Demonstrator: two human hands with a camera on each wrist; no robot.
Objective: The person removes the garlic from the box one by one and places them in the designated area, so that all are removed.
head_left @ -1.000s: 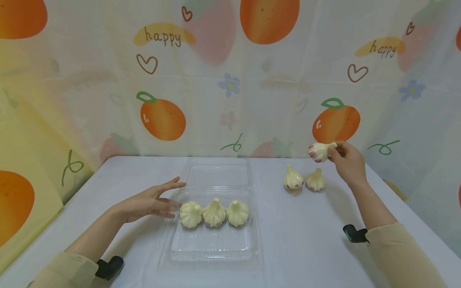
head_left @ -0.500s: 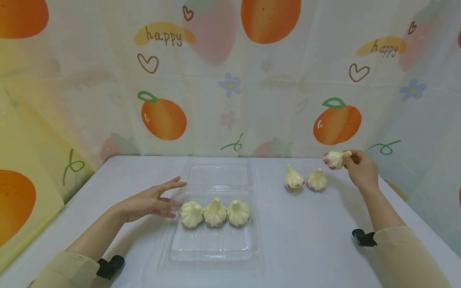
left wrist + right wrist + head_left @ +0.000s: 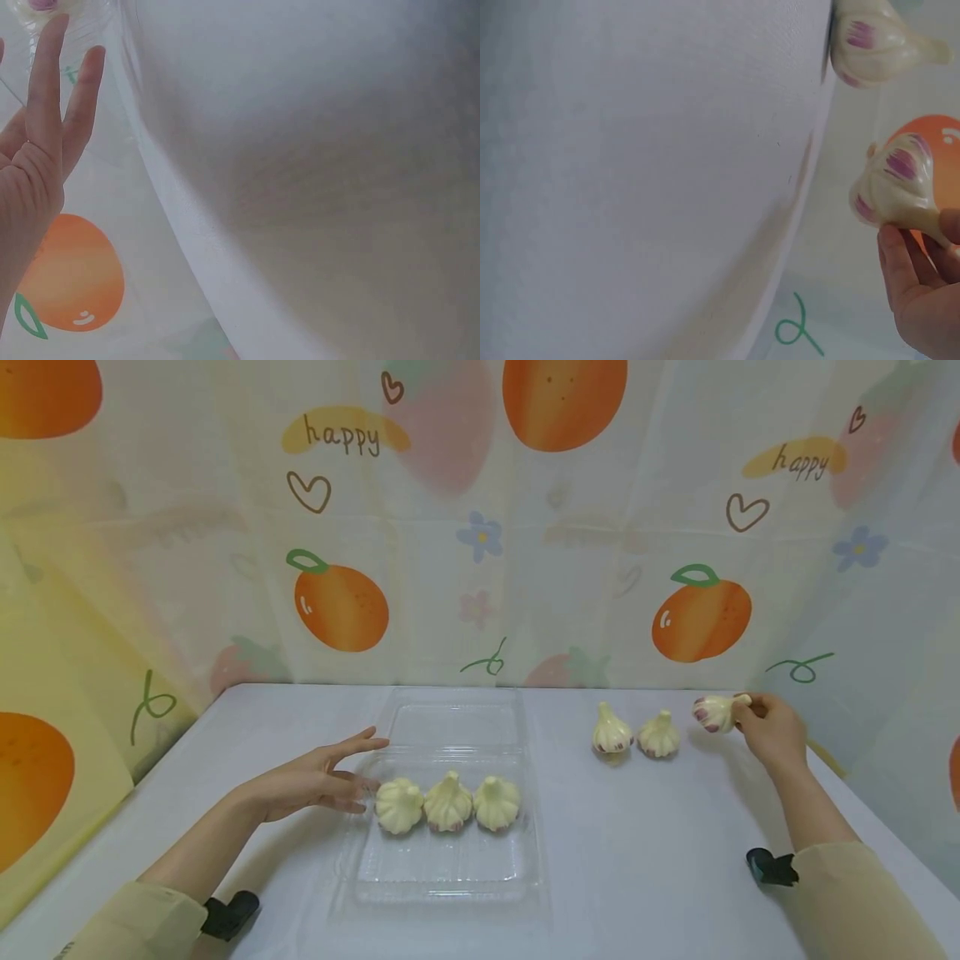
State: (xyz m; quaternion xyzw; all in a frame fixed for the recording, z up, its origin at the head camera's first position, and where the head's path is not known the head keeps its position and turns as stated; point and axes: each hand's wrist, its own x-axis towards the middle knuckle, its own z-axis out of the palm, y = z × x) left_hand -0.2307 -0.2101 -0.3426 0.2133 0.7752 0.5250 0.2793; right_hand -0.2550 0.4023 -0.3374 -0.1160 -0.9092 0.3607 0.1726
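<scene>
In the head view my right hand pinches a purple-streaked garlic bulb by its stem, a little above the table at the far right. The right wrist view shows the same garlic bulb hanging clear of the table between thumb and fingers. To its left, two more garlic bulbs stand side by side, a left one and a right one. My left hand, fingers extended, rests against the left side of a clear plastic clamshell box. Three garlic bulbs sit in a row inside it.
The box's clear lid lies folded back toward the rear. A white cloth covers the table, whose back edge meets a fruit-printed curtain.
My right hand has carried its garlic bulb rightward and down, closer to the table. The left hand, the box and the other bulbs have stayed put.
</scene>
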